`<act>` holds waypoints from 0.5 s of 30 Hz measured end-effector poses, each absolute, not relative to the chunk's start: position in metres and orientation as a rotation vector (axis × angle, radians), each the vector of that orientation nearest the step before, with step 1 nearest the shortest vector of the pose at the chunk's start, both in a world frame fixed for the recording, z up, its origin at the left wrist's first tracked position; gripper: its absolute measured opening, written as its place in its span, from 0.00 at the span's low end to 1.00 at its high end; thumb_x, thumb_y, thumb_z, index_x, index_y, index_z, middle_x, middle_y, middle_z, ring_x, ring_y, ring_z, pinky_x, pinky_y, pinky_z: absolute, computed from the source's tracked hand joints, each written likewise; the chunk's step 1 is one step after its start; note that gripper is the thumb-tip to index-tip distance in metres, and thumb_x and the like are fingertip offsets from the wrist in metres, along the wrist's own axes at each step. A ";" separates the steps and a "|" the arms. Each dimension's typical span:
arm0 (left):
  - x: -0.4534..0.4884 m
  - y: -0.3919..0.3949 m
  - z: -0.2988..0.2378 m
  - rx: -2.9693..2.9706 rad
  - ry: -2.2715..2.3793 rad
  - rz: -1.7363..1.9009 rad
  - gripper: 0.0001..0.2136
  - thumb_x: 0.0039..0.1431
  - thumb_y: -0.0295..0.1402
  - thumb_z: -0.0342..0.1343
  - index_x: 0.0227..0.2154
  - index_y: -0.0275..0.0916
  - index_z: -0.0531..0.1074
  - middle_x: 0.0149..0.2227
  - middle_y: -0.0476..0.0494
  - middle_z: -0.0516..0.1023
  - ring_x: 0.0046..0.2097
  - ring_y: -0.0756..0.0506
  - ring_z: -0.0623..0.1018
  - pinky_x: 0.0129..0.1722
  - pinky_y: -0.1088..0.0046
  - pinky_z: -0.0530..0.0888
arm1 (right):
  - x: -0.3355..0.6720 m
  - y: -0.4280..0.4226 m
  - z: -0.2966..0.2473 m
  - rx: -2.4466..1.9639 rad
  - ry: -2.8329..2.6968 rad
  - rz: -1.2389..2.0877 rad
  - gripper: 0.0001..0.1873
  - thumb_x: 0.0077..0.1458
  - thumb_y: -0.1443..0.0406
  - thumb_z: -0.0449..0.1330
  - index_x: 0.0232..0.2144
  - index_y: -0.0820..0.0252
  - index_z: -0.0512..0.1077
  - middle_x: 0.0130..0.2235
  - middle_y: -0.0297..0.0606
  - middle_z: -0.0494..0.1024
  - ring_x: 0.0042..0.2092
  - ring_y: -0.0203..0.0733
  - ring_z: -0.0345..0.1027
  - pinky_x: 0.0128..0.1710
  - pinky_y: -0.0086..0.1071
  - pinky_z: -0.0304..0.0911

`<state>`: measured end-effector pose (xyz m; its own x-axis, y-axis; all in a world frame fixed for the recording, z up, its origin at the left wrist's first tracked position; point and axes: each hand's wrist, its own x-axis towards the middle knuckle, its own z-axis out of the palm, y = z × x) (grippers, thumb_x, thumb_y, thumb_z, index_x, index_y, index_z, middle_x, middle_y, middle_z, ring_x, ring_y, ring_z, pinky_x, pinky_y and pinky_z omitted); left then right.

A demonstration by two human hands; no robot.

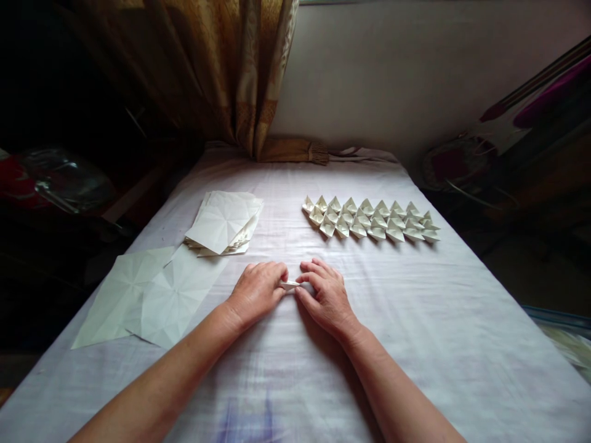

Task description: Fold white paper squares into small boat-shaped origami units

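Between my two hands is a small folded piece of white paper (289, 285), narrow and mostly hidden by the fingers. My left hand (259, 288) pinches its left end, fingers curled. On the other end, my right hand (327, 294) closes thumb and forefinger, its other fingers bent above. Both hands rest low over the cloth-covered table (415, 344). Beyond the right hand stand rows of folded paper boats (357, 225) with pointed peaks, set close together. Past the left hand lies a stack of creased paper sheets (224, 218).
Two loose creased sheets overlap at the left, one (122, 295) partly under the other (178, 298). A gold curtain (249, 80) hangs down to the table's far edge, beside a pale wall (392, 74). A shiny plastic-wrapped item (69, 178) sits in the dark at left.
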<state>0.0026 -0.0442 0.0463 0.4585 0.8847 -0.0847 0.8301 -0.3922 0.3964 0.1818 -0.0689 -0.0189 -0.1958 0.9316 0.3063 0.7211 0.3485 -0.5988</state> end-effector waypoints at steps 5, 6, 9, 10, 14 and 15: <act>0.000 -0.046 0.036 2.208 1.402 0.487 0.07 0.51 0.21 0.53 0.28 0.41 0.66 0.32 0.51 0.73 0.36 0.47 0.74 0.37 0.71 0.68 | 0.183 -0.068 -0.019 -1.391 -1.911 0.484 0.07 0.54 0.63 0.63 0.37 0.55 0.77 0.51 0.42 0.78 0.60 0.54 0.63 0.57 0.54 0.55; 0.000 -0.046 0.033 2.191 1.382 0.524 0.08 0.51 0.21 0.52 0.28 0.41 0.66 0.31 0.51 0.72 0.36 0.47 0.73 0.36 0.71 0.68 | 0.183 -0.068 -0.019 -1.368 -1.894 0.498 0.07 0.54 0.63 0.63 0.37 0.54 0.77 0.51 0.42 0.78 0.59 0.53 0.63 0.57 0.53 0.55; -0.001 -0.048 0.028 2.148 1.312 0.588 0.08 0.50 0.21 0.51 0.27 0.41 0.65 0.30 0.51 0.72 0.35 0.47 0.73 0.36 0.72 0.69 | 0.184 -0.067 -0.019 -1.310 -1.842 0.528 0.05 0.56 0.62 0.63 0.36 0.53 0.77 0.50 0.41 0.79 0.58 0.51 0.66 0.57 0.50 0.57; -0.001 -0.048 0.027 2.133 1.295 0.603 0.07 0.50 0.21 0.51 0.27 0.41 0.66 0.30 0.52 0.72 0.35 0.48 0.73 0.36 0.72 0.69 | 0.184 -0.066 -0.020 -1.295 -1.828 0.533 0.04 0.56 0.62 0.63 0.35 0.53 0.77 0.49 0.41 0.79 0.57 0.50 0.67 0.57 0.50 0.58; -0.003 -0.050 0.019 2.019 1.339 0.669 0.07 0.52 0.26 0.56 0.34 0.41 0.70 0.31 0.52 0.74 0.34 0.48 0.74 0.36 0.73 0.70 | 0.184 -0.064 -0.021 -1.212 -1.759 0.551 0.04 0.57 0.62 0.63 0.31 0.53 0.77 0.43 0.39 0.82 0.51 0.49 0.73 0.54 0.47 0.61; -0.004 -0.050 0.016 1.992 1.358 0.683 0.08 0.52 0.29 0.58 0.37 0.41 0.71 0.32 0.51 0.75 0.34 0.48 0.75 0.36 0.73 0.70 | 0.183 -0.064 -0.021 -1.188 -1.740 0.566 0.05 0.58 0.62 0.62 0.30 0.53 0.77 0.41 0.39 0.83 0.47 0.47 0.74 0.51 0.45 0.63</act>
<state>-0.0039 -0.0500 0.0163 0.3356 0.9395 0.0693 0.6157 -0.2744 0.7386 0.1832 -0.0641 -0.0208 -0.1067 0.8962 0.4307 0.4708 0.4270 -0.7720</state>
